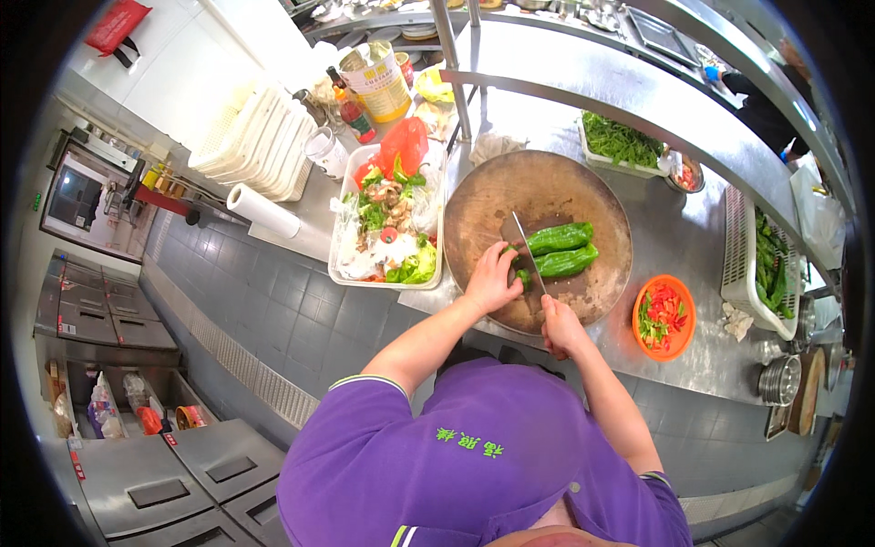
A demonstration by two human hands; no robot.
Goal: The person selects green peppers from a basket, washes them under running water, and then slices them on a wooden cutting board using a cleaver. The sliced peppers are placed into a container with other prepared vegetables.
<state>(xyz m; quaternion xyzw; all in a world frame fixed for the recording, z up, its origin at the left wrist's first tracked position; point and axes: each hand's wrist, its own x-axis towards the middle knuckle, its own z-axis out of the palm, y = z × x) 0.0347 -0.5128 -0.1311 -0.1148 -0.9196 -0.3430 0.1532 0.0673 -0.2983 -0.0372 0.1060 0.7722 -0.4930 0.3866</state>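
My right hand grips the handle of a knife, perhaps a cleaver, seen nearly edge-on. Its blade stands on a round wooden chopping block. Just right of the blade lie two long green peppers, side by side. On the blade's left, the fingers of my left hand hold green pepper ends, partly hidden under the fingertips. Whether the blade has passed fully through is not visible. To the right of the block, an orange bowl contains cut red and green pepper pieces.
Left of the block stands a white bin of food scraps and plastic. A steel shelf overhangs the counter's far side. Baskets of leafy greens and green peppers stand rightward. Another person's dark sleeve shows beyond the shelf.
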